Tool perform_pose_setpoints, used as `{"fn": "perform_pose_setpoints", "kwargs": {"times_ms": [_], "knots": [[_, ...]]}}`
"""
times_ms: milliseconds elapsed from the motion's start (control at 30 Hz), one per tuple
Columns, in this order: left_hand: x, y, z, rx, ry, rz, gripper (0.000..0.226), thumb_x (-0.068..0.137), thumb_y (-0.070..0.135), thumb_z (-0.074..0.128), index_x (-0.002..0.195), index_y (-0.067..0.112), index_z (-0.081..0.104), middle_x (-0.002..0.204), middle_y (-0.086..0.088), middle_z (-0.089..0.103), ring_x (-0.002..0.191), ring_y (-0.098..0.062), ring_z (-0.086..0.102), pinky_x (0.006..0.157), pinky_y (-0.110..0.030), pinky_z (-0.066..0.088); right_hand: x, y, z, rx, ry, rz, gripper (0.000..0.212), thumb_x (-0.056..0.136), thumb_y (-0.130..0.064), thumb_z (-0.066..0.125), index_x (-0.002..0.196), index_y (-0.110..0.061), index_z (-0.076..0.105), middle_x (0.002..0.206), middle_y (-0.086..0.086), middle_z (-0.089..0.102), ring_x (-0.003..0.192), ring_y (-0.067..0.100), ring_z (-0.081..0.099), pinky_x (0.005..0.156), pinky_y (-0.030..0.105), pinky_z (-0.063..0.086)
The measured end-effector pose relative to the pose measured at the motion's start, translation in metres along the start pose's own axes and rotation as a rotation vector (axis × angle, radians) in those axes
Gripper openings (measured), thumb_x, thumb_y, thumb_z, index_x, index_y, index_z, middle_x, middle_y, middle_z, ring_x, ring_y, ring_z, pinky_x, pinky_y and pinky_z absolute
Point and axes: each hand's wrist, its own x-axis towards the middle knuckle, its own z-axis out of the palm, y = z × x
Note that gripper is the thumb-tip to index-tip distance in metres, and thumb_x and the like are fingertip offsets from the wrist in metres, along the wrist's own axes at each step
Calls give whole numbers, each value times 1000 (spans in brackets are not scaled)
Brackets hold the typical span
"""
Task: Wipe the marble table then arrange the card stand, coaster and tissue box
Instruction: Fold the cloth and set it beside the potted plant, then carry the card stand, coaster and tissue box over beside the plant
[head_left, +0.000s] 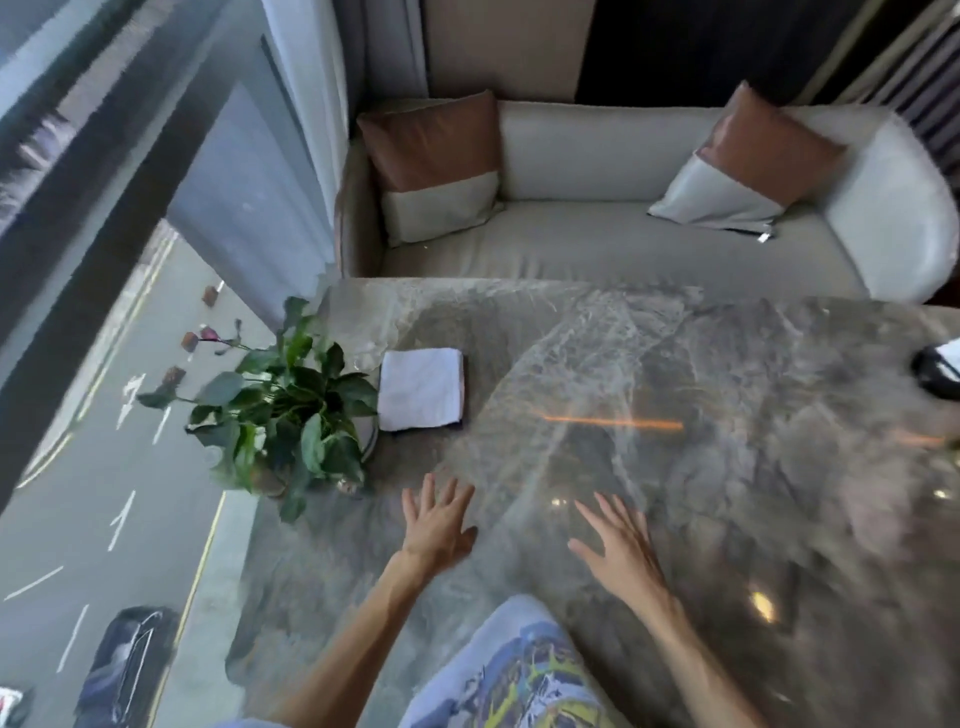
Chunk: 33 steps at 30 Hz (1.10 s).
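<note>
The grey marble table (727, 395) fills the middle and right of the head view. A folded white cloth (421, 389) lies flat on it at the left, beside a plant. My left hand (436, 522) hovers over the near part of the table, fingers spread, holding nothing, a hand's length short of the cloth. My right hand (621, 548) is also spread and empty, to the right of the left one. At the right edge a dark object with a white part (937, 371) is cut off by the frame; I cannot tell what it is.
A potted green plant (291, 410) stands at the table's left edge next to a large window over a street. A cream sofa (597, 239) with two brown-and-white cushions runs behind the table's far edge.
</note>
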Motion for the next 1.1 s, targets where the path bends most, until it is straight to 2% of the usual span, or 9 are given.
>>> {"fn": "perform_pose_setpoints", "kwargs": {"times_ms": [100, 300, 367, 467, 533, 600, 867, 1000, 1100], "knots": [[-15, 30, 20, -16, -35, -15, 66, 95, 39, 46, 153, 28, 16, 164, 2, 7, 150, -35, -4, 116, -64, 0, -38, 40, -4, 53, -1, 87, 63, 89, -52, 59, 146, -32, 42, 161, 2, 28, 151, 22, 18, 120, 51, 6], [-41, 102, 47, 133, 26, -59, 64, 96, 39, 43, 153, 27, 17, 163, -1, 9, 150, -35, -4, 115, -63, -6, -81, 114, -29, 87, 2, 120, 74, 83, -70, 42, 147, -33, 41, 161, 1, 26, 151, 19, 16, 121, 49, 5], [-51, 131, 58, 179, 90, -80, 63, 96, 40, 42, 153, 27, 19, 163, -2, 9, 150, -35, -6, 115, -64, -8, -92, 136, -36, 93, 17, 95, 87, 72, -77, 25, 145, -33, 43, 160, 1, 29, 151, 18, 19, 120, 49, 7], [-65, 174, 76, 178, 114, -128, 61, 96, 44, 39, 152, 29, 20, 164, -2, 7, 150, -34, -7, 115, -64, -8, -105, 168, -46, 85, -12, 45, 101, 64, -86, 14, 146, -34, 42, 161, -1, 26, 151, 18, 17, 120, 50, 8], [-72, 199, 85, 167, 109, -155, 60, 96, 47, 37, 151, 31, 20, 164, -1, 6, 150, -34, -7, 114, -64, -8, -110, 187, -52, 69, -58, 11, 124, 52, -98, -5, 149, -33, 37, 163, -1, 21, 152, 18, 12, 121, 48, 7], [-79, 222, 94, 155, 102, -168, 59, 96, 49, 36, 151, 34, 21, 164, -2, 7, 150, -34, -8, 114, -65, -9, -116, 205, -60, 57, -85, -13, 135, 44, -98, -19, 150, -33, 33, 163, -1, 19, 152, 19, 10, 122, 47, 6], [-95, 278, 118, 77, 52, -164, 60, 98, 56, 23, 153, 34, 16, 164, -1, 2, 150, -33, -10, 112, -65, -12, -124, 251, -89, 72, -117, -43, 112, 61, -91, -6, 153, -35, 23, 164, -3, 17, 152, 17, 8, 123, 49, 1], [-92, 284, 124, 59, 27, -149, 59, 98, 55, 23, 153, 35, 15, 164, 0, 1, 150, -32, -8, 112, -66, -9, -129, 262, -98, 76, -43, -8, 104, 69, -89, 2, 154, -33, 23, 163, -4, 18, 152, 17, 9, 122, 49, 1], [-87, 287, 128, 27, 10, -128, 58, 99, 53, 24, 153, 32, 16, 164, -1, 4, 151, -32, -4, 114, -65, -4, -139, 271, -99, 63, 13, 23, 114, 63, -94, -7, 153, -32, 26, 163, -2, 22, 152, 17, 12, 122, 49, 5]]}}
